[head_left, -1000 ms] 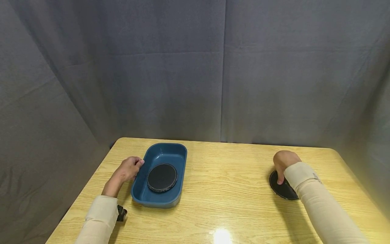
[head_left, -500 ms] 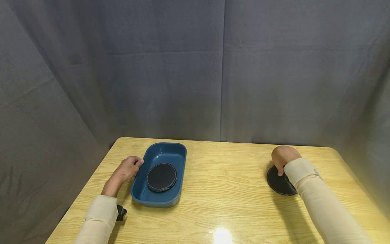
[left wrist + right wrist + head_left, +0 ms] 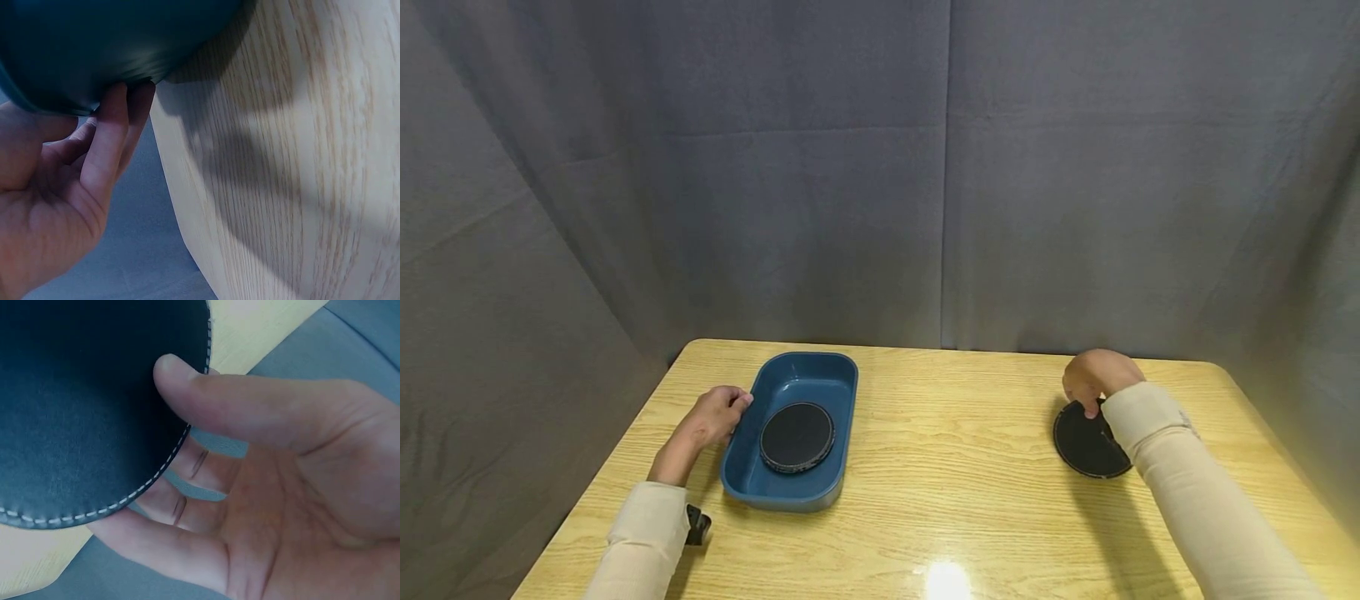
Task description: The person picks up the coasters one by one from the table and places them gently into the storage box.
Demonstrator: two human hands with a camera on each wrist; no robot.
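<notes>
A blue oblong tray (image 3: 741, 454) sits on the left of the wooden table (image 3: 955, 475) with a black round coaster (image 3: 797, 437) lying flat inside. My left hand (image 3: 718, 411) holds the tray's left rim; in the left wrist view its fingers (image 3: 109, 134) lie against the tray's outer wall (image 3: 94, 50). On the right, my right hand (image 3: 1093, 379) pinches the far edge of a second black coaster (image 3: 1084, 450). Up close, the thumb (image 3: 206, 394) lies on this white-stitched coaster (image 3: 87, 412) and the fingers are beneath it.
Grey curtains close in the table at the back and on both sides. The table's left edge (image 3: 181, 231) runs just beside my left hand, and the right coaster lies near the far right corner. Bare wood stretches between tray and coaster.
My right hand has moved a little farther back and left, drawing the coaster with it by the far edge. The left hand and the tray have stayed put.
</notes>
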